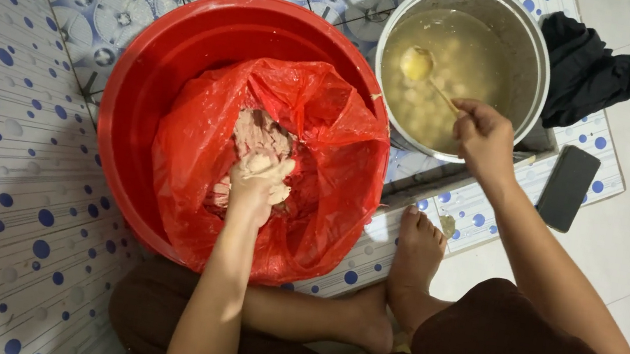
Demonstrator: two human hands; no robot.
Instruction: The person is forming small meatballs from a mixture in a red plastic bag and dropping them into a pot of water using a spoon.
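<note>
Left hand (254,184) centre frame, grip closed on pale dough (261,137) inside red bag (334,163) lining red basin (148,69). Right hand (485,140) upper right, grip closed on spoon (424,70) over steel pot (529,51) rim. Pot touching basin edge. Phone (568,187) on bare floor, right.

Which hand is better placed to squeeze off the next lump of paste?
Probably the left hand: it is already buried in the pinkish paste inside the red bag. The right hand holds the spoon over the steel pot.
</note>
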